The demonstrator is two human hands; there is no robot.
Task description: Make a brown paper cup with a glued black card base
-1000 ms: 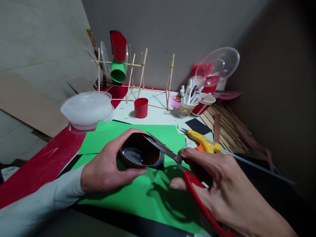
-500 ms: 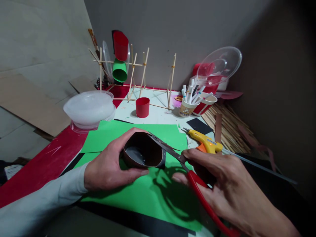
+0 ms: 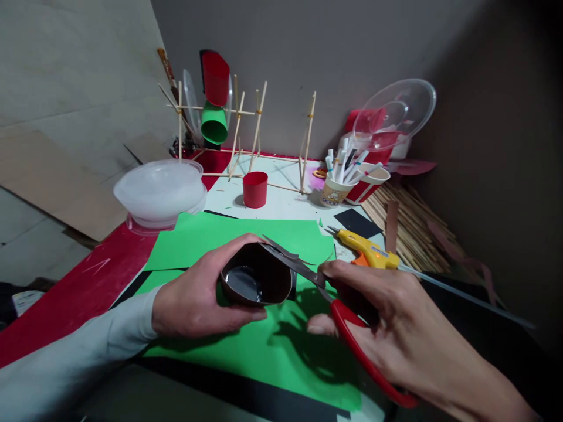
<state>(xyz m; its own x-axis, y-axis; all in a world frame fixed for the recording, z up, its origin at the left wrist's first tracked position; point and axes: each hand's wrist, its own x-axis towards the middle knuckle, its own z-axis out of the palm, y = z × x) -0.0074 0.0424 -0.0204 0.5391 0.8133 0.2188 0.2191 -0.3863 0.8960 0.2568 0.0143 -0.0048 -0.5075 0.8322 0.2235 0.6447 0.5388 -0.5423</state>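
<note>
A dark paper cup [image 3: 259, 278] with a dark inside is tilted so its mouth faces me. My left hand [image 3: 200, 290] wraps round its left side, thumb underneath. Red-handled scissors [image 3: 360, 351] are gripped in my right hand [image 3: 387, 310], thumb and fingers through the handle loops. Their blades lie along the cup's upper right rim, with a thin dark sliver of paper beside them. Both hands are above green paper sheets [image 3: 246, 357], where the scissors' shadow falls. The far side of the cup is hidden.
A yellow glue gun [image 3: 369, 249] lies to the right. Behind stand a red paper cup [image 3: 255, 190], a stick frame [image 3: 303, 146], and a printed cup [image 3: 335, 192] of paper rolls. Plastic lids [image 3: 160, 190] are stacked at left; wooden sticks [image 3: 409, 228] lie at right.
The scissor blades have moved slightly left along the cup's rim and look closer together. The cup has turned and dropped a little in my left hand.
</note>
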